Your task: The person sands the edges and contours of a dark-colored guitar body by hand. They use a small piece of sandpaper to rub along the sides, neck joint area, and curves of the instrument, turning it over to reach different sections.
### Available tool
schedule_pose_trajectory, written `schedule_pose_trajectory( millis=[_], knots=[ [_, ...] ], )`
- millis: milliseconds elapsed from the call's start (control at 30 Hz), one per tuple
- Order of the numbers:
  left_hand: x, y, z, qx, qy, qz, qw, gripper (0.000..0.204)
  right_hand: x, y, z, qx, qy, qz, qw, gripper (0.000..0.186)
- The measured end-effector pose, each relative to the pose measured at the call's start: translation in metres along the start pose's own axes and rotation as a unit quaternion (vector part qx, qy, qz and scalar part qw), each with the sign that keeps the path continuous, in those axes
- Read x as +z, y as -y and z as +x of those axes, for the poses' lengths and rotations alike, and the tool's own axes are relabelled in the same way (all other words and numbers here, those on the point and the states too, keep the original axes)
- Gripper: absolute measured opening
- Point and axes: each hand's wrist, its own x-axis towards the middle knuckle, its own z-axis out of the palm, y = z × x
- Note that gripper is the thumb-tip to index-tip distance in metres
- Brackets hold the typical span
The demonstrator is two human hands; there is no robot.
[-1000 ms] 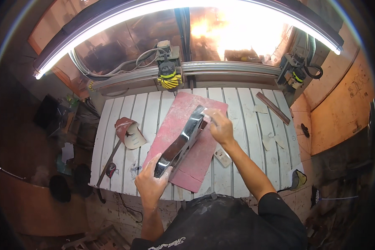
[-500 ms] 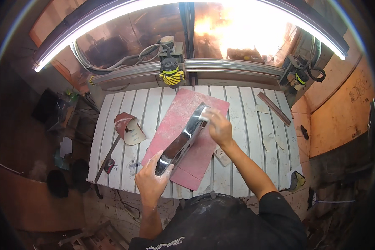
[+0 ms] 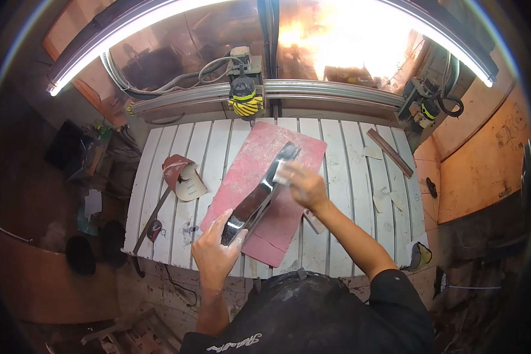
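Note:
A long, glossy dark curved piece (image 3: 251, 203) lies slantwise on a dusty pink board (image 3: 277, 233), which rests on a white slatted table (image 3: 342, 236). My left hand (image 3: 213, 248) grips the piece's near end, with fingers on one side and thumb on the other. Toward the far end, my right hand (image 3: 304, 184) presses a small whitish pad (image 3: 281, 172) against the piece's surface. That hand is slightly blurred, and its fingers partly hide the pad; I cannot tell whether it is folded paper or cloth.
Curled reddish sandpaper (image 3: 180, 171), a dark strip (image 3: 150, 227) and a tape measure (image 3: 154, 230) lie at the table's left. A brown strip (image 3: 389, 152) and paper scraps (image 3: 380, 200) lie right. Sanders (image 3: 242, 97) hang from the rail behind, under a lit tube (image 3: 100, 50).
My right hand has slid the whitish pad a little nearer and to the left along the glossy piece. My left hand keeps its grip at the near end.

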Motion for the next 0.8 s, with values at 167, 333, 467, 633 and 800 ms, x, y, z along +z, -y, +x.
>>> schedule_pose_trajectory(
  millis=[167,333,467,633,800],
  knots=[
    [0.000,-0.005,0.001,-0.036,0.011,-0.025,0.999,0.058,0.004,0.009,0.004,-0.026,-0.052,-0.022,0.998,0.044],
    [0.001,-0.008,0.002,-0.032,0.017,-0.016,0.999,0.058,-0.004,-0.016,0.007,0.124,-0.038,-0.024,0.991,0.044],
    [0.000,-0.006,0.002,-0.038,0.020,-0.022,0.999,0.057,0.003,0.008,-0.010,-0.021,-0.017,-0.001,1.000,0.042],
    [0.002,-0.007,0.003,-0.031,0.019,-0.020,0.999,0.057,-0.002,-0.015,0.002,0.108,-0.059,-0.008,0.992,0.041],
    [0.001,0.001,0.004,-0.008,0.008,-0.011,1.000,0.054,0.000,-0.001,-0.002,0.017,-0.015,-0.036,0.999,0.042]
  ],
)
